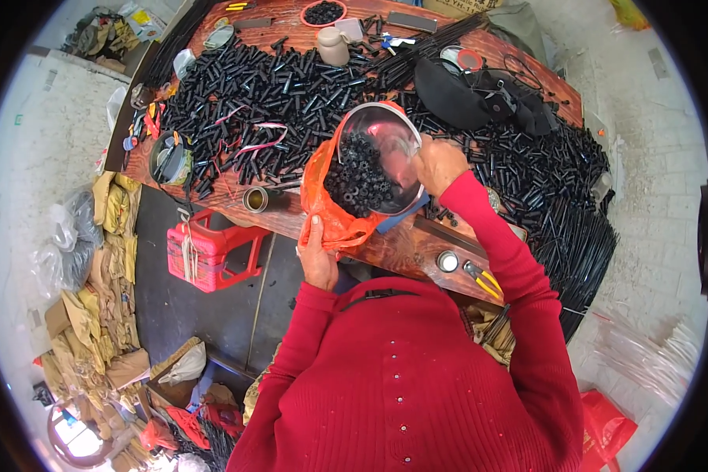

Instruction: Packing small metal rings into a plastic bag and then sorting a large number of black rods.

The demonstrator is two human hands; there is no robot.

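Observation:
A shiny metal bowl (pixel 402 154) is tilted above the near part of the table, its inside reflecting red. My right hand (pixel 439 164) grips its right rim, fingers closed over the edge. Small black ridged pieces (pixel 358 175) lie heaped toward the bowl's left side. An orange plastic bag (pixel 340 232) wraps round the bowl's left and near edge. My left hand (pixel 318 261) pinches the bag's near side, thumb up. Whether pieces lie inside the bag is hidden.
Short black tubes (pixel 252 86) cover much of the wooden table (pixel 389 250). Nearby are an open can (pixel 255 199), a small round tin (pixel 448 261) and yellow-handled pliers (pixel 484 281). Long black rods (pixel 578 244) lie at right. A red stool (pixel 212 250) stands at left.

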